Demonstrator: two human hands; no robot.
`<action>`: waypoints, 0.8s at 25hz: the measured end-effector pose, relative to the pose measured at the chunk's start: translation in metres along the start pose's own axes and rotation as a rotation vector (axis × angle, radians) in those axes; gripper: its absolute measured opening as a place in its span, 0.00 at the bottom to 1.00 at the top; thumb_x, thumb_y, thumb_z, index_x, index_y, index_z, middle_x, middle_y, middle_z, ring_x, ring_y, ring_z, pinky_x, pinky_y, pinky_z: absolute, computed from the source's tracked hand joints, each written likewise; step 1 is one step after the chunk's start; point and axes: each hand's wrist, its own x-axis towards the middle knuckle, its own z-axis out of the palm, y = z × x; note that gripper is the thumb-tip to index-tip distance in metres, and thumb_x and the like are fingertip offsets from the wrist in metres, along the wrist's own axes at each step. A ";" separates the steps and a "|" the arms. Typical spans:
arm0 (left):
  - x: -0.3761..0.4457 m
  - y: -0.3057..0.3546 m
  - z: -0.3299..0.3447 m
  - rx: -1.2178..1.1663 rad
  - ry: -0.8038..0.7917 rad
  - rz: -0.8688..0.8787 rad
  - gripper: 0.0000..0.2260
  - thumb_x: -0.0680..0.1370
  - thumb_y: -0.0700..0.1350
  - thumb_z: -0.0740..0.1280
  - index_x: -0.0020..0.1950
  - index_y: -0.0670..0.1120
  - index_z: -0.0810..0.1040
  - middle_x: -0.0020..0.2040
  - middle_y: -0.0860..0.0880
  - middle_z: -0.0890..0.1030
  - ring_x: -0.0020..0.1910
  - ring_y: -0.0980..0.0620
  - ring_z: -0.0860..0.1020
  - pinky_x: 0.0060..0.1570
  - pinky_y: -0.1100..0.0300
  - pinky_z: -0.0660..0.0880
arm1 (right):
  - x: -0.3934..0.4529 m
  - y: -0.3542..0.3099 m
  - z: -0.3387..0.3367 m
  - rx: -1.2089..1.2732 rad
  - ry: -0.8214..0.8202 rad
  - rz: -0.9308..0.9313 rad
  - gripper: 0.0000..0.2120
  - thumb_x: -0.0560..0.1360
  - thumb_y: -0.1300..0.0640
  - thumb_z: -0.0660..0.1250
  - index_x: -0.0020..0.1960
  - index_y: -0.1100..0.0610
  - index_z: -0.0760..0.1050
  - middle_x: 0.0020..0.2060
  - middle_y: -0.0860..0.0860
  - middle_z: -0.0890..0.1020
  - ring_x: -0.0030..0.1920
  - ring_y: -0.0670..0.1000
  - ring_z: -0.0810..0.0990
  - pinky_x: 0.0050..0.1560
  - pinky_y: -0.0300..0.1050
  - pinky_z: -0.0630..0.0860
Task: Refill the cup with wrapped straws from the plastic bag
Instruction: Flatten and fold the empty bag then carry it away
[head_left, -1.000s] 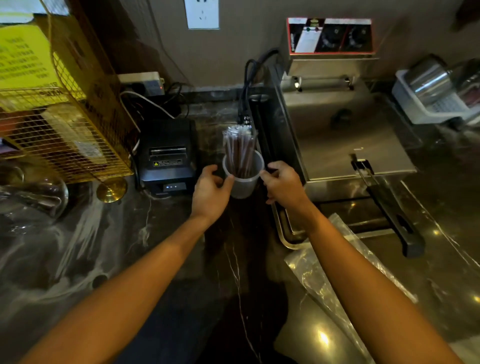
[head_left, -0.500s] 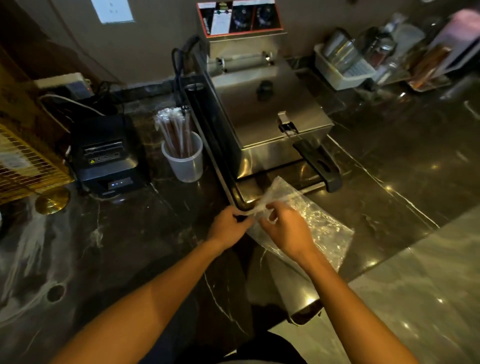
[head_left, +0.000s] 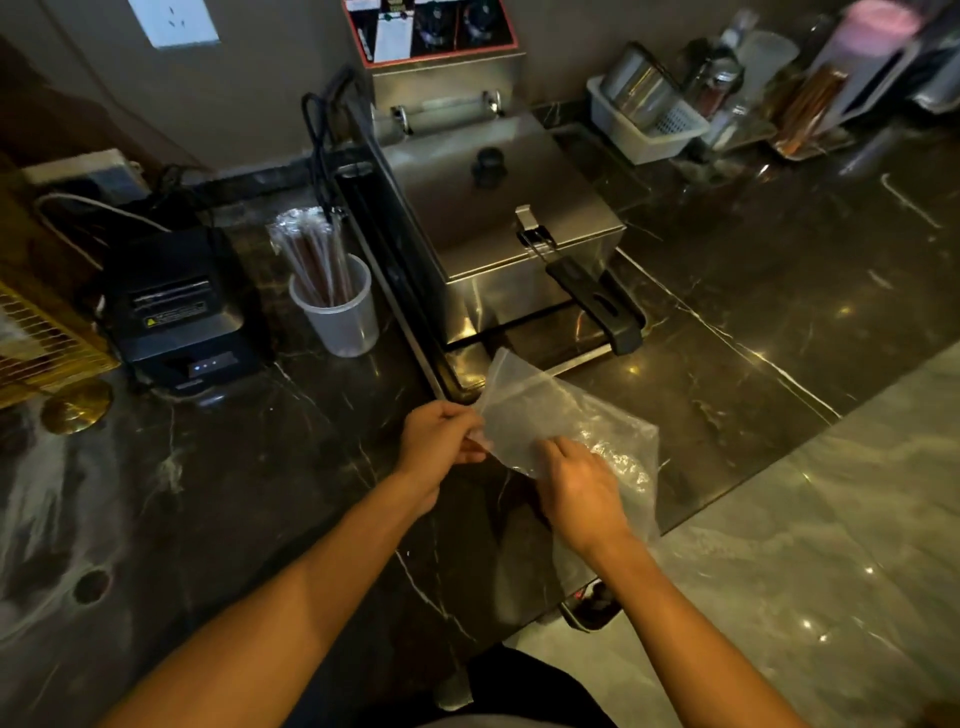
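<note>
Two bare hands meet over the near middle of the dark marble table (head_left: 234, 467), both on one clear, crinkled plastic bag (head_left: 535, 410). The left hand (head_left: 441, 441) pinches the bag's left edge between thumb and fingers; the right hand (head_left: 582, 491) is closed on its near edge, and the bag's far corner lifts toward the fryer. The bag looks flat, and whether anything lies inside it cannot be told through the glare.

One translucent white plastic cup (head_left: 340, 314) stands upright on the table to the far left of the hands, well apart from them, between one black receipt printer (head_left: 176, 306) on its left and one stainless steel deep fryer (head_left: 498, 218) on its right. In the cup stands a bundle of dark red straws in clear wrappers (head_left: 311, 249), leaning left; they are too tightly packed to count.

At the far right one white plastic basket (head_left: 649, 130) holds a shiny metal canister (head_left: 634, 88); the jars and bottles beside it are blurred. A gold wire rack (head_left: 36, 338) is cut off by the left edge.
</note>
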 end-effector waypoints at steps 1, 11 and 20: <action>-0.004 0.006 -0.009 -0.007 0.032 0.029 0.05 0.80 0.39 0.69 0.54 0.41 0.81 0.45 0.44 0.84 0.40 0.51 0.84 0.39 0.60 0.82 | 0.003 -0.006 -0.007 0.026 0.013 -0.037 0.16 0.78 0.59 0.69 0.66 0.55 0.79 0.60 0.53 0.82 0.61 0.57 0.82 0.61 0.50 0.77; -0.024 0.010 -0.119 -0.343 0.323 0.207 0.13 0.79 0.56 0.70 0.55 0.47 0.80 0.55 0.45 0.83 0.53 0.48 0.83 0.50 0.54 0.81 | 0.052 -0.092 -0.075 0.985 -0.346 -0.028 0.07 0.80 0.55 0.70 0.53 0.55 0.87 0.46 0.51 0.89 0.48 0.46 0.87 0.46 0.36 0.82; -0.058 -0.044 -0.158 -0.226 0.415 0.145 0.17 0.81 0.52 0.68 0.51 0.37 0.82 0.40 0.44 0.85 0.38 0.47 0.84 0.37 0.59 0.83 | 0.073 -0.139 -0.042 0.974 -0.557 0.192 0.14 0.79 0.47 0.70 0.57 0.56 0.83 0.51 0.56 0.88 0.45 0.51 0.89 0.43 0.46 0.84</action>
